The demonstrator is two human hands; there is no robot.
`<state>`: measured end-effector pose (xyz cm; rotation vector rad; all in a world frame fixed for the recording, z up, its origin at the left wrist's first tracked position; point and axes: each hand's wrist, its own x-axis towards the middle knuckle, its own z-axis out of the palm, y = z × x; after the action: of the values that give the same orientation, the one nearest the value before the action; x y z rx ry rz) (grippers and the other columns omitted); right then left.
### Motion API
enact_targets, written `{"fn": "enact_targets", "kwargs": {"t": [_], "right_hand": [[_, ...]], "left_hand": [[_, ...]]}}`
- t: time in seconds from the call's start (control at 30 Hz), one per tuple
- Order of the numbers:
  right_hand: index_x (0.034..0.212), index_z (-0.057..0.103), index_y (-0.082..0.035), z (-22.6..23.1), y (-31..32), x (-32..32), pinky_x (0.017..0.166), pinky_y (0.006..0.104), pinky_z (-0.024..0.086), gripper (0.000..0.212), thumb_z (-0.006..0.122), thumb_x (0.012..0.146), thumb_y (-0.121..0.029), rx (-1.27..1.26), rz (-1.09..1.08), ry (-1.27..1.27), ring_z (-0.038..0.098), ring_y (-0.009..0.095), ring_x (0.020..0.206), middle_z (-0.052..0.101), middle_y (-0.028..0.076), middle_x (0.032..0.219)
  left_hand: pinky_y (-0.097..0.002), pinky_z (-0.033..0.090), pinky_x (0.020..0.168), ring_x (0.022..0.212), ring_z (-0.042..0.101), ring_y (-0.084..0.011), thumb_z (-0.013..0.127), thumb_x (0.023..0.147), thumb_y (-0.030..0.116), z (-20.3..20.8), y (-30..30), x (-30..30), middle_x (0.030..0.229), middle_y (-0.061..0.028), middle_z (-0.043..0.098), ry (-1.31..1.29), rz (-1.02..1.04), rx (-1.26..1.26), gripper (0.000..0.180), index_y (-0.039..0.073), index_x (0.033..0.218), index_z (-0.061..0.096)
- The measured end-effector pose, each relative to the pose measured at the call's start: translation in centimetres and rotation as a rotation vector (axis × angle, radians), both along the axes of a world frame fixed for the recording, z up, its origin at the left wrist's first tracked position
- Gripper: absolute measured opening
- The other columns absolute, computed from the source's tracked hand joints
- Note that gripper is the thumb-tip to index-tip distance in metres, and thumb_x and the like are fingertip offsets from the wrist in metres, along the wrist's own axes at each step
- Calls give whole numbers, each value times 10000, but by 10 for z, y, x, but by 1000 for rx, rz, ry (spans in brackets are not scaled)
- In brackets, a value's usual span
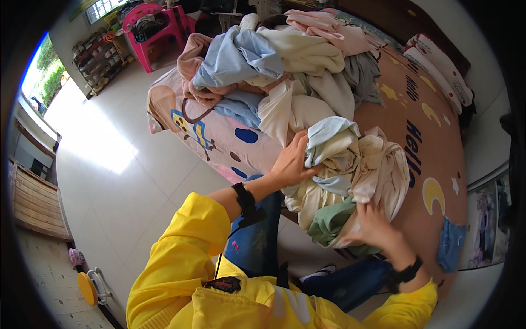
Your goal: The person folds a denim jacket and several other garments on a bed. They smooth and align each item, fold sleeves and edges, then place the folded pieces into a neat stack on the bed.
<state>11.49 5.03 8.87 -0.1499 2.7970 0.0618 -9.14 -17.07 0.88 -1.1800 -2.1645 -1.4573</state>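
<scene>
A bundle of crumpled clothes point(378, 164) in cream, pale blue and green lies at the near edge of the bed, between my two hands. My left hand point(293, 160) grips the bundle's left side, next to a pale blue and white garment point(332, 137), its fingertips partly hidden in the folds. At the lower right, my right hand point(375, 226) holds cream cloth, thumb spread toward a green garment point(332, 220). Behind the bundle rises a larger heap of clothes point(307, 52), with a light blue garment point(241, 57) on its left part.
The bed point(378, 120) has a brown and pink patterned cover. Folded blue denim point(452, 241) lies at its right edge, a white package point(438, 68) at the far right. A pink plastic chair point(156, 33) and a shelf point(98, 60) stand at the far left, beyond the tiled floor point(137, 203).
</scene>
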Motion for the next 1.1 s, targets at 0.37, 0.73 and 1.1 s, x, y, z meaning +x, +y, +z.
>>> {"fn": "enact_targets", "kwargs": {"t": [0.37, 0.73, 1.1], "right_hand": [[810, 667, -68, -21, -13, 42, 886, 570, 388, 71, 665, 740, -78, 50, 76, 286, 482, 335, 1142, 547, 147, 1089], [1558, -8, -117, 46, -28, 20, 1080, 358, 361, 1282, 899, 652, -124, -1004, 27, 19, 412, 257, 1297, 348, 156, 1447], [1517, 222, -87, 65, 51, 47, 1127, 452, 353, 715, 542, 955, -390, -1691, -413, 533, 388, 271, 1344, 331, 139, 1498]], "left_hand": [[-426, 442, 970, 1174, 501, -396, 822, 663, 290, 13, 0, 11, 1246, -216, 513, -40, -1, -144, 795, 6, 1295, 431], [-358, 450, 974, 1104, 594, -268, 827, 605, 124, 58, -12, 121, 1164, -173, 618, -353, -579, 272, 762, 0, 1289, 518], [-422, 355, 1036, 1201, 451, -336, 826, 748, 232, 60, -16, 68, 1271, -179, 459, 74, -533, 435, 769, 14, 1349, 399]]}}
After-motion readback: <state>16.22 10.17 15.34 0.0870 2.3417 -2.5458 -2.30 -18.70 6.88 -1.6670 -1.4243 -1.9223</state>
